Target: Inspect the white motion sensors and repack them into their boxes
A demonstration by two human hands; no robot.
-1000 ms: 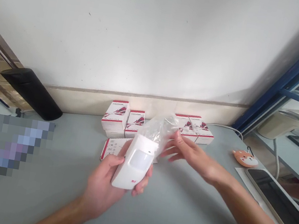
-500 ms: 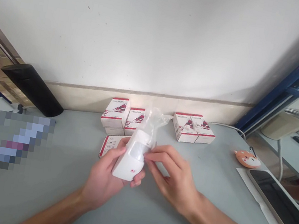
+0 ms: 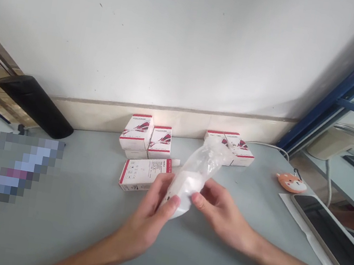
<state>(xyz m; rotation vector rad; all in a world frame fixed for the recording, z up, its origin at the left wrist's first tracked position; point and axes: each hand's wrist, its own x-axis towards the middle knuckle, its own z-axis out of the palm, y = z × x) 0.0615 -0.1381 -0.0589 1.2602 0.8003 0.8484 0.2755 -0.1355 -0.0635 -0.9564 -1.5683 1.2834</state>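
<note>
Between my hands is a white motion detector [image 3: 184, 193] inside a clear plastic bag [image 3: 207, 162], tilted with the bag's loose end pointing up and to the right. My left hand [image 3: 153, 210] grips its lower left side, thumb on top and fingers partly hidden beneath. On the right side, my right hand [image 3: 221, 210] is closed on it with the thumb against its edge. Just behind my left hand lies a white and red box [image 3: 143, 173], with print reading "DETECTOR" and its end flap sticking out at the right.
Two similar boxes [image 3: 136, 132] stand behind at the left, and another pair [image 3: 243, 150] at the right by the wall. A black cylinder [image 3: 37, 104] leans at the left. An orange animal-face case [image 3: 291, 183] and a phone [image 3: 332, 235] lie at the right.
The detector and bag have moved right and turned over, so its red mark no longer shows. My right hand has gone from fingertip contact to gripping its side. More of the lying box shows.
</note>
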